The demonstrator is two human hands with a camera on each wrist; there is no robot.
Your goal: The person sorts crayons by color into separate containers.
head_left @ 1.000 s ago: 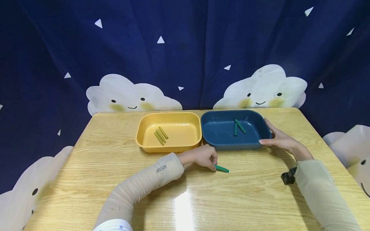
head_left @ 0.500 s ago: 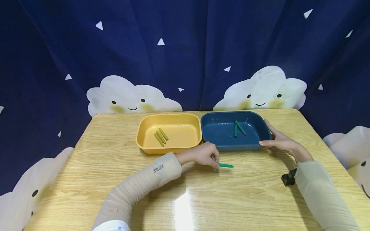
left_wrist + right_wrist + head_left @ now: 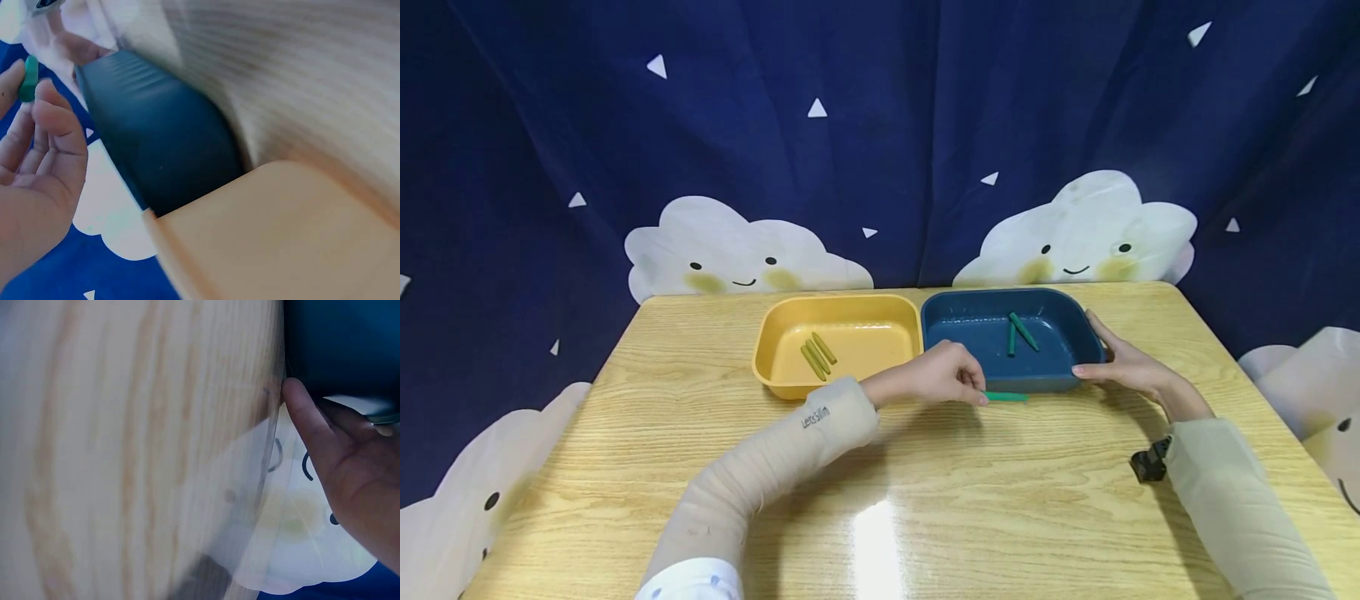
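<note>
My left hand (image 3: pixel 942 372) pinches a green crayon (image 3: pixel 1007 397) between thumb and fingertips, over the front wall of the blue bin (image 3: pixel 962 337). The left wrist view shows this crayon (image 3: pixel 29 78) upright between the thumb and a finger. Against the right end of the bin rests my right hand (image 3: pixel 1129 364), its thumb at the front corner and its fingers straight along the side. In the right wrist view the thumb (image 3: pixel 306 415) touches the dark bin wall. Two green crayons (image 3: pixel 1022 331) lie inside the blue bin.
A yellow bin (image 3: pixel 876 342) stands at the blue bin's left, holding several olive-yellow crayons (image 3: pixel 815 360). Both are on a wooden table (image 3: pixel 1022 517) near its back edge. Behind hangs a navy curtain (image 3: pixel 880 150) with clouds. A black device (image 3: pixel 1148 463) sits by the right wrist.
My left hand has lifted the green crayon and carried it away from me and slightly right, from above the table to the blue bin's front wall. The right hand stays put.
</note>
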